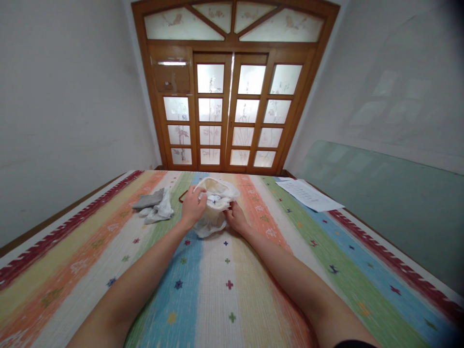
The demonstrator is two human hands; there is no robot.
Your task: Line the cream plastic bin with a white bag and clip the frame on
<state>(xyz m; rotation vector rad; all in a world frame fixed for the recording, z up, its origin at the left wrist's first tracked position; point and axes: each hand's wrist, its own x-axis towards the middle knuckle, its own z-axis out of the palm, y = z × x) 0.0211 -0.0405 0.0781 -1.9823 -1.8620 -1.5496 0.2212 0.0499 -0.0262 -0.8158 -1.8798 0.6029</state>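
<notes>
A white, thin, crumpled bag (212, 227) stands on the striped cloth in front of me, its mouth held wide. My left hand (194, 207) grips the left side of its rim, with the thumb toward the opening. At the right side, my right hand (236, 218) has its fingers closed on the rim, partly hidden by the folds. Inside the mouth, something white with dark marks (214, 198) shows, too small to name. A reddish-brown loop (182, 197) sticks out left of the bag, behind my left hand.
To the left lie a folded grey cloth (149, 199) and a crumpled white cloth (162, 209). Printed paper sheets (308, 195) rest near the right edge. A striped, patterned cloth (213, 290) covers the table. Walls flank both sides, with glazed wooden doors (228, 111) beyond.
</notes>
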